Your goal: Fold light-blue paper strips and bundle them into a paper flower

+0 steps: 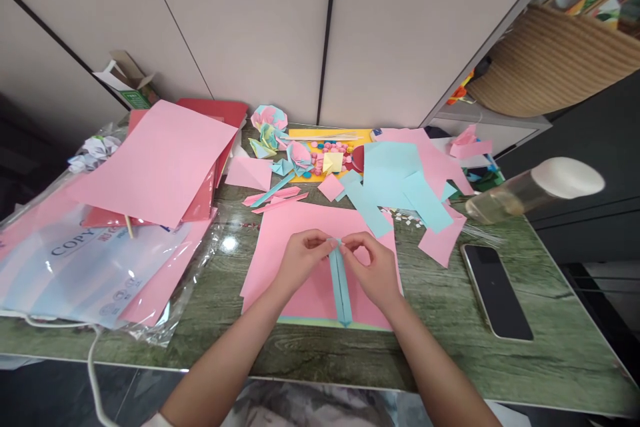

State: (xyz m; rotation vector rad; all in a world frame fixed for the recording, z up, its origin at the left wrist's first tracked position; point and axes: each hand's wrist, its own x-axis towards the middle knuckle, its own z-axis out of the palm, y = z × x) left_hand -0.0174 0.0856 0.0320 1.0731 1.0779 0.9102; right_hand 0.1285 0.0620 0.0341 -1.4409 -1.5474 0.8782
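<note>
A narrow strip of folded light-blue paper (341, 287) points toward me over a stack of pink paper sheets (280, 233). Its far end is pinched between the fingertips of my left hand (309, 255) and my right hand (369, 263), which almost meet there. A crease runs down the strip's middle, and its near end comes to a small point. Beyond the stack lie folded pink strips (280, 199), a folded blue strip (273, 189) and a small pink square (331, 187).
Paper flowers (270, 130) and a yellow tray (370, 135) with beads stand at the back. Blue sheets (393, 170) lie right of them. A phone (497, 290) and a white-capped bottle (530, 190) are at right. Plastic-wrapped copy paper (85, 273) covers the left side.
</note>
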